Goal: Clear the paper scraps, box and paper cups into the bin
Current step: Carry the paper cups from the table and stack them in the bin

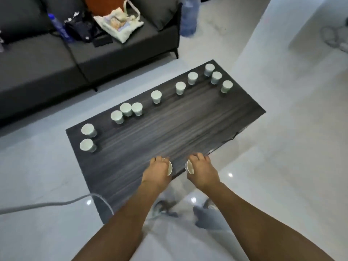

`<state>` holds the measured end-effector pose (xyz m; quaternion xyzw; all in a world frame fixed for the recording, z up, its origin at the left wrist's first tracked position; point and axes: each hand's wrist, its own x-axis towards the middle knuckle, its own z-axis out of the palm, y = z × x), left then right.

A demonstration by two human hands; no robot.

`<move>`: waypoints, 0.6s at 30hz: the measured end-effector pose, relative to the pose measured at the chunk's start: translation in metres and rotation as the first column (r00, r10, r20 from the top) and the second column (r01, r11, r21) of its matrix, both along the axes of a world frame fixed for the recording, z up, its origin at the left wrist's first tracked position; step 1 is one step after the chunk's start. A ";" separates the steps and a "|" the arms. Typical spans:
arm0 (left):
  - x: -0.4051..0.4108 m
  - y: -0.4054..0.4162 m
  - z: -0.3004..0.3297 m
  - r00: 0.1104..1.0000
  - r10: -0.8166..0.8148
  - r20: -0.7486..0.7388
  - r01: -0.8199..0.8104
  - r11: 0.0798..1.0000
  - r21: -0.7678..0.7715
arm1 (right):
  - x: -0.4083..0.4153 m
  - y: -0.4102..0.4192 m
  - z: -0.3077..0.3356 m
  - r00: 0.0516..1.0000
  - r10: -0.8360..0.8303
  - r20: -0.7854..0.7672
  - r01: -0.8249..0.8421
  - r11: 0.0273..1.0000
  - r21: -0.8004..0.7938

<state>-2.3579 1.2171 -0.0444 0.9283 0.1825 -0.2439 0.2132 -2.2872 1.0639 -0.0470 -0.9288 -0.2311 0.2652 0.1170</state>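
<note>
Left hand [157,171]: I have it curled round a paper cup [169,168], mouth facing my right hand.
Right hand [202,171]: I grip a second cup [189,167], mouth facing left, just beside the first.
Table [188,121]: dark wood, its near edge under both hands.
Other cups [156,97]: twelve, upside down, well beyond my hands along the far and left edges.
Bin: I cannot see it.

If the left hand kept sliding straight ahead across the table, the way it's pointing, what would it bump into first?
Probably nothing soon. The left hand, gripping a white paper cup, points up the bare middle of the dark wood-grain table. The nearest upside-down pale green paper cup stands far ahead, though depth is hard to judge.
</note>
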 end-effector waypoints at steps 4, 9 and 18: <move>0.058 -0.084 0.009 0.973 -0.231 0.023 0.230 0.973 0.037 | 0.024 -0.099 0.013 0.975 -0.223 0.016 0.222 0.974 0.047; 0.120 -0.226 0.004 0.897 -0.435 0.076 0.431 0.900 0.057 | 0.042 -0.248 0.013 0.913 -0.406 0.032 0.404 0.913 0.051; 0.166 -0.499 0.001 0.712 -0.687 0.147 0.692 0.722 0.021 | 0.026 -0.502 0.008 0.700 -0.714 -0.010 0.714 0.700 0.009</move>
